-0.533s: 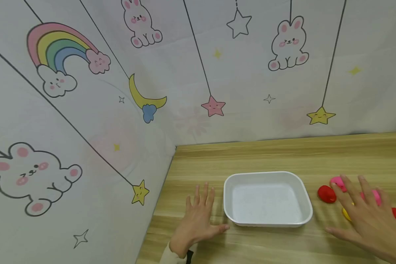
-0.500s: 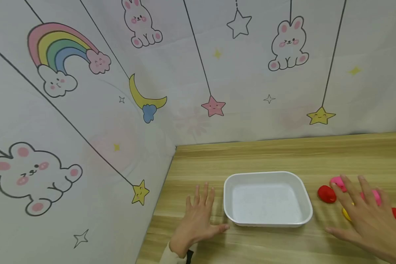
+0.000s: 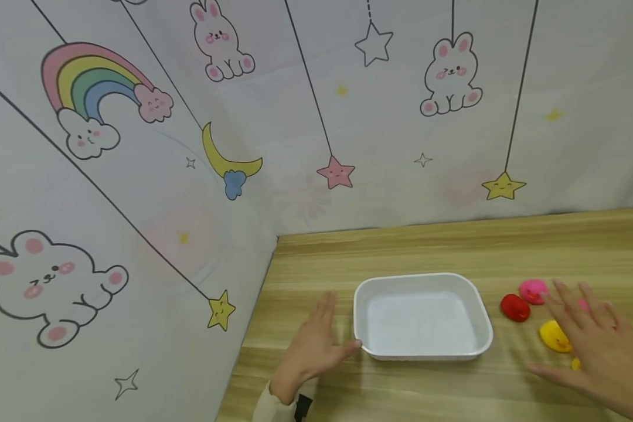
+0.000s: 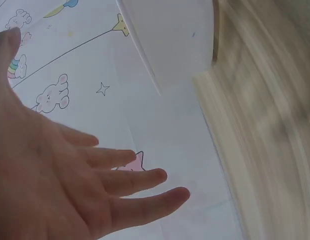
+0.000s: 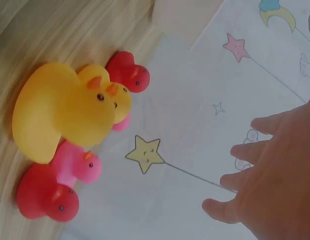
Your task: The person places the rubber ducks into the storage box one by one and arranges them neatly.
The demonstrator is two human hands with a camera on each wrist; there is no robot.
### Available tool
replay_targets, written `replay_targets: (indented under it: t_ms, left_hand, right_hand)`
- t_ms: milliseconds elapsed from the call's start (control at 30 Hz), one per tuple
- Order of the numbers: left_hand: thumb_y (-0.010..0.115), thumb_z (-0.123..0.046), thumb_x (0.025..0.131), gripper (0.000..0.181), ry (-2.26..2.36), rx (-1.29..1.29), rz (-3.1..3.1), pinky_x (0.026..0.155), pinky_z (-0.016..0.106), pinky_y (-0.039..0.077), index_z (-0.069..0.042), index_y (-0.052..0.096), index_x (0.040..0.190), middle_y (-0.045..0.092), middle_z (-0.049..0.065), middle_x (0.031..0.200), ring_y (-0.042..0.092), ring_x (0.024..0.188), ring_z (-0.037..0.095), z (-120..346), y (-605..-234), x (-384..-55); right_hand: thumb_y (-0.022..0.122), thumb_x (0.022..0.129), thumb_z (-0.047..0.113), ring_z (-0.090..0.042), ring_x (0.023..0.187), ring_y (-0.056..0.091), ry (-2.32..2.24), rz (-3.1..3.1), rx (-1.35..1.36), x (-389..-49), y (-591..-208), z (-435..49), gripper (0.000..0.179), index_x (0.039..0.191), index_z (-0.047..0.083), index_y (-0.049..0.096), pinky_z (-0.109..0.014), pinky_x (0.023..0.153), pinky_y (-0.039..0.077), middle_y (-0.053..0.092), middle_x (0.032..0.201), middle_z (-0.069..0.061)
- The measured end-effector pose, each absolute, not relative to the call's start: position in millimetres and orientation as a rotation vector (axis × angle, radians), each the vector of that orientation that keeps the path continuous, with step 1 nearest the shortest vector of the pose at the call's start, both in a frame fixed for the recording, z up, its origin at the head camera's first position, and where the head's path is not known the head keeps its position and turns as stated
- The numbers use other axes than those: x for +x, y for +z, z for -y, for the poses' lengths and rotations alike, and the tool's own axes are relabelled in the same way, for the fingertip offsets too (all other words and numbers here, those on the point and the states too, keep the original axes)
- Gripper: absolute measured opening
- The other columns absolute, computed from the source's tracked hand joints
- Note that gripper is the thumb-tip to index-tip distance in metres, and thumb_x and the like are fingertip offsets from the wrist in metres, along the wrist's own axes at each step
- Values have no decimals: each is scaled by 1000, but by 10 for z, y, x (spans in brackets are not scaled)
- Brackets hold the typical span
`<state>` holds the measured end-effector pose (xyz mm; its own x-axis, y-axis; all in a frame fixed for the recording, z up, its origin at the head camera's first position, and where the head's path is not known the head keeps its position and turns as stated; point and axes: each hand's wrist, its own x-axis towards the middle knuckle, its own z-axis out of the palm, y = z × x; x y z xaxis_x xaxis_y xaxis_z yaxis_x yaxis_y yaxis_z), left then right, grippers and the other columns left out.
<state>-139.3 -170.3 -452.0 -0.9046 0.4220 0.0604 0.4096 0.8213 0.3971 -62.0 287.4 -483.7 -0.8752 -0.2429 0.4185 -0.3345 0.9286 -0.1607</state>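
A white rectangular tray (image 3: 423,357) lies on the wooden table. My left hand (image 3: 315,344) is at its left side with straight fingers; the thumb tip overlaps the tray's front left corner in the head view. Over a group of rubber ducks my right hand (image 3: 601,349) spreads its fingers and holds nothing. A red duck (image 3: 515,308), a pink duck (image 3: 534,291) and a yellow duck (image 3: 555,336) show beside it, while others are partly hidden beneath. In the right wrist view, a large yellow duck (image 5: 42,107) sits nearest, with another red duck (image 5: 37,192) next to it.
A white cloth printed with rabbits, stars and a rainbow (image 3: 92,82) stands behind the table (image 3: 322,258) and along its left side. The tray's inside floor is bare.
Tray and ducks have shifted slightly left in the head view. My left hand has turned more edge-on, its thumb now at the tray corner. More of the yellow duck shows beside my right hand.
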Motion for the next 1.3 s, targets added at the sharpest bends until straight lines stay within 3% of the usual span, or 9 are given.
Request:
replay_targets:
  t_ms: [267, 400, 467, 600, 633, 700, 833, 1067, 1300]
  left_hand:
    - [58, -56, 96, 94, 889, 616, -2988, 106, 65, 42, -2, 16, 160, 32, 26, 158, 39, 139, 46, 1687, -4513, -1470]
    - [60, -40, 101, 79, 1030, 709, -2898, 96, 61, 53, -4, 22, 160, 39, 27, 153, 57, 121, 47, 1669, -4575, -1558]
    - [61, -31, 102, 75, 1115, 733, -2829, 87, 56, 58, -3, 22, 160, 42, 30, 150, 64, 109, 45, 1665, -4615, -1601]
    - [63, -24, 101, 78, 1167, 760, -2740, 78, 50, 61, -1, 18, 160, 41, 35, 148, 67, 98, 40, 1668, -4675, -1660]
    - [64, -23, 100, 79, 1170, 777, -2727, 78, 51, 61, 1, 17, 160, 40, 36, 148, 67, 97, 40, 1666, -4684, -1675]
    - [65, -22, 99, 81, 1170, 792, -2714, 78, 50, 60, 2, 16, 159, 38, 37, 148, 66, 97, 40, 1656, -4693, -1705]
    - [66, -13, 96, 82, 1219, 807, -2643, 77, 46, 62, 4, 15, 159, 37, 41, 146, 66, 97, 41, 1633, -4710, -1758]
    - [67, -1, 93, 84, 1389, 677, -2433, 66, 34, 63, 9, 14, 157, 36, 45, 141, 67, 98, 43, 1611, -4766, -1775]
    - [68, 5, 87, 84, 1567, 440, -2242, 66, 43, 64, 16, 16, 152, 44, 38, 132, 68, 88, 30, 1531, -4749, -1820]
  right_hand:
    - [92, 56, 55, -28, 154, -2, 583, 2552, 542, -599, -4856, -3070, 138, 162, 9, 17, -61, 121, -8, 8, 169, -9]
    - [100, 50, 30, -2, 149, 2, 788, 2534, 529, -554, -4865, -3177, 140, 161, 5, 18, -50, 123, -2, 12, 168, -7]
    - [100, 50, 20, 2, 145, 7, 903, 2546, 489, -516, -4858, -3214, 141, 162, 7, 16, -60, 121, 2, 12, 167, -2]
    - [99, 50, 5, 8, 144, 15, 1002, 2533, 471, -468, -4835, -3273, 144, 162, 7, 8, -23, 122, 12, 13, 168, 5]
    - [99, 49, 1, 6, 145, 18, 1024, 2505, 489, -466, -4829, -3289, 145, 161, 4, 7, -23, 122, 15, 15, 168, 4]
    - [98, 44, -3, 10, 143, 21, 1019, 2455, 539, -478, -4823, -3333, 148, 160, -1, 5, 0, 106, 16, 20, 167, 1]
    - [96, 40, -9, 6, 143, 25, 1034, 2397, 586, -490, -4801, -3441, 149, 158, -6, 5, -1, 104, 25, 26, 165, -1]
    - [88, 47, -22, 7, 141, 31, 1143, 2399, 558, -458, -4768, -3688, 142, 159, -2, 3, -2, 102, 32, 28, 164, 0]
    - [82, 70, -15, 23, 122, 37, 1268, 2516, 321, -419, -4893, -4006, 120, 163, 11, 11, 3, 89, 36, 32, 151, 30]
